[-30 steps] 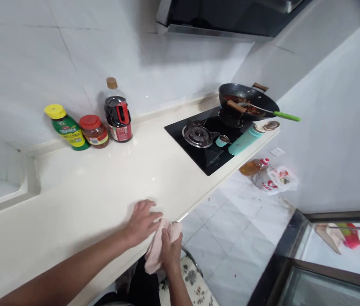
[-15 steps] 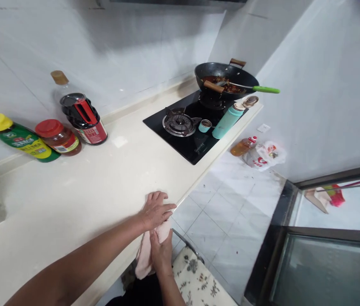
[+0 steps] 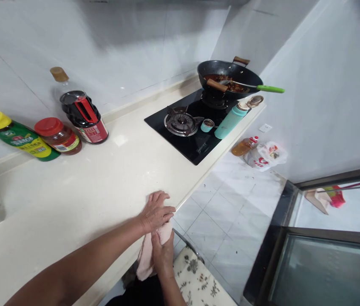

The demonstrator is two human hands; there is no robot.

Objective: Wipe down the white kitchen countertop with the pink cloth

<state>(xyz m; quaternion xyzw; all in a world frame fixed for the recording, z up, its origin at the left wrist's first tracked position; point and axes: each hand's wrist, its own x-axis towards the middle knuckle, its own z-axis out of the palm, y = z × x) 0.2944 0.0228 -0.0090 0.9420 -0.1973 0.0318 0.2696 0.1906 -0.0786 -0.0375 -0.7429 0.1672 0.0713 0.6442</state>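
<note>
My left hand (image 3: pixel 157 212) rests at the front edge of the pale countertop (image 3: pixel 116 182), its fingers apart and palm down. Just below the edge, my right hand (image 3: pixel 164 257) grips a pink towel (image 3: pixel 146 257). Part of the towel hangs down past the counter front, and its top lies against the underside of my left hand. How far the cloth reaches under my left palm is hidden.
A black wok (image 3: pixel 210 70) with food and a green-handled utensil (image 3: pixel 270 89) stands on the gas hob (image 3: pixel 186 144). Beside it are a teal flask (image 3: pixel 229 123) and its cup (image 3: pixel 207 125). A dark sauce bottle (image 3: pixel 86 117), red-lidded jar (image 3: pixel 58 136) and green bottle (image 3: pixel 26 142) line the wall.
Both hands stay almost in place at the counter edge, with the towel still held. The view has shifted very slightly.
</note>
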